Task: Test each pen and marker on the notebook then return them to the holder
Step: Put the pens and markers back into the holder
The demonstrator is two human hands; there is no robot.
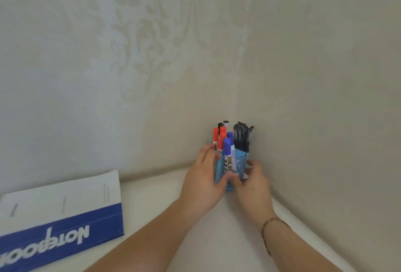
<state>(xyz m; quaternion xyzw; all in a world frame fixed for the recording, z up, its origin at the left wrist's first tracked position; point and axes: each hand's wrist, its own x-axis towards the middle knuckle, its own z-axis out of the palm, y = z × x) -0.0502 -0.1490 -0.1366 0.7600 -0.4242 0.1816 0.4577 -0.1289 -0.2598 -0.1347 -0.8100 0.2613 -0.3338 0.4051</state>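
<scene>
While both hands, left hand (202,176) and right hand (253,182), clasp the blue pen holder (235,163) in the bench (217,239) corner, a tilt could spill its markers (226,145); the closed notebook (60,213) lies well apart.

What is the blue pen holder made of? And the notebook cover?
The holder looks like plastic: light blue, smooth, a little see-through where the markers show through its wall. The notebook cover looks like thin card or paper, matte, white with a printed blue band. The picture is too blurry to be sure.
</scene>
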